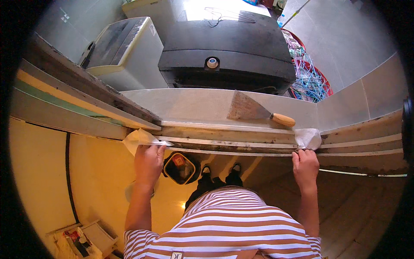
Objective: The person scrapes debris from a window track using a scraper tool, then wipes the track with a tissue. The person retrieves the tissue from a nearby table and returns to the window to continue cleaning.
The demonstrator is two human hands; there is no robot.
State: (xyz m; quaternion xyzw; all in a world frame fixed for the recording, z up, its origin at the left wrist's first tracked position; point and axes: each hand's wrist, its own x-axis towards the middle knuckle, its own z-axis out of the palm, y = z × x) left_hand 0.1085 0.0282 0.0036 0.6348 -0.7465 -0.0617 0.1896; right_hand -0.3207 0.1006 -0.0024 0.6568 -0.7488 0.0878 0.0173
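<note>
My left hand [148, 162] pinches a thin white tissue or wipe [142, 139] at the left part of the window track, near the sliding window frame [97, 103]. Over to the right, my right hand [305, 165] grips another white tissue or wipe [308, 138] that lies across the track ledges. Between the hands runs the dirty sliding-window track [226, 145], with dark grime in its groove. Beyond it, a wide scraper with a wooden handle [283, 119] and a rusty blade [247, 106] rests on the grey tiled sill [194, 102].
Past the sill stand a dark chest-like appliance [226, 35] and a pale washing machine [139, 58]. Plastic hangers [309, 81] fill red baskets to the right. Below the track are a lined bin [179, 168] by my feet and a wooden unit [97, 236] at lower left.
</note>
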